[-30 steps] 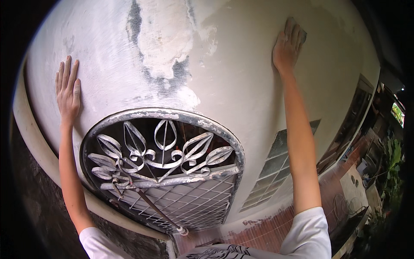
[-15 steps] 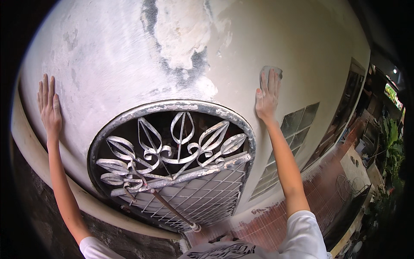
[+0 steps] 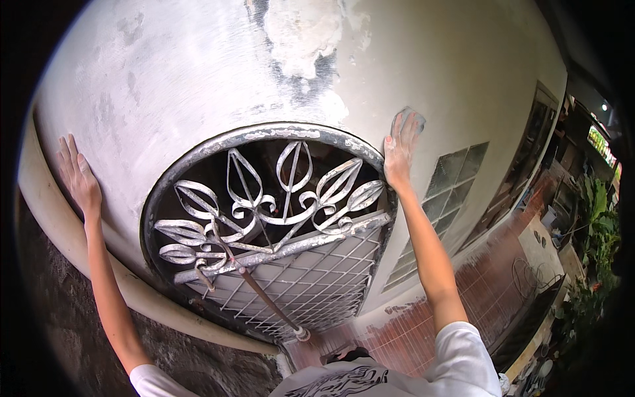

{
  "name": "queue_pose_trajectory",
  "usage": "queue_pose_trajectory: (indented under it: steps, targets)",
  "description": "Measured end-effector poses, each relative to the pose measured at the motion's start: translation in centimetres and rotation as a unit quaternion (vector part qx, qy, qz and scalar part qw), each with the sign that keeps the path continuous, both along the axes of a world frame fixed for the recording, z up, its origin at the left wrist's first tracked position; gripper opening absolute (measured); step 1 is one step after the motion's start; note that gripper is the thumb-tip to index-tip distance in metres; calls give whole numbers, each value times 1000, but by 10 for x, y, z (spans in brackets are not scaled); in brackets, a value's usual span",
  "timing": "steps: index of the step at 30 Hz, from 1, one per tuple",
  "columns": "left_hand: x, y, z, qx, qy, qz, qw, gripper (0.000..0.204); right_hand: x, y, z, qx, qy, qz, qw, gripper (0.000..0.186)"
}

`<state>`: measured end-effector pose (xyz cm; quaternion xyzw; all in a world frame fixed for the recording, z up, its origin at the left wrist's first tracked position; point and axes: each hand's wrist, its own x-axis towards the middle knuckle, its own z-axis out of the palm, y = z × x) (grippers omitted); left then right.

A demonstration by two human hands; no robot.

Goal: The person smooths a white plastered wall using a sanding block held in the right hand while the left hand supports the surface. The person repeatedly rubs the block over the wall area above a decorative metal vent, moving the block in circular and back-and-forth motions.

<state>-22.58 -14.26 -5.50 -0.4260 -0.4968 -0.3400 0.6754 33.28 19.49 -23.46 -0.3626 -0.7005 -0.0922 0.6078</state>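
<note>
Flat against the pale plastered wall (image 3: pixel 211 86) on the left lies my left hand (image 3: pixel 79 175), fingers stretched out and holding nothing. My right hand (image 3: pixel 401 152), dusted white, presses a grey sheet that looks like sandpaper (image 3: pixel 420 121) against the wall. The sheet's edge shows past my fingertips; the rest is under the hand. Between my arms is an arched opening with a worn grey frame (image 3: pixel 264 134). My right hand is just outside its upper right edge. White leaf-shaped ironwork (image 3: pixel 291 169) fills the arch.
A lattice grille (image 3: pixel 297 291) and a slanting brown rod (image 3: pixel 271 301) are below the ironwork. To the right are a paned window (image 3: pixel 456 178) and a dark doorway (image 3: pixel 532 149). Dusty red tiles (image 3: pixel 423 337) cover the floor, with plants (image 3: pixel 598 218) at far right.
My view has shifted, so the arch appears higher in the picture. Both hands are lower on the wall. The right hand and its sheet have come down nearer the arch's frame.
</note>
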Motion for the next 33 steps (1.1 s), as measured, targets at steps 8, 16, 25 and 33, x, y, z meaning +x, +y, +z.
queue_pose_trajectory:
  steps: [8, 16, 25, 33]
  targets:
    - [12, 7, 9, -20, -65, 27, 997, 53, 30, -51, -63, -191, 138, 227, 945, 63]
    - [61, 32, 5, -38, -109, 13, 993, 63, 43, -150, -187, -322, 235, 196, 896, 63]
    - [135, 31, -101, -84, -225, -81, 967, 57, 35, -211, -233, -558, 200, 318, 740, 57]
    - [325, 21, -366, 5, -542, -401, 739, 35, 23, -217, -237, -588, 81, 412, 691, 44]
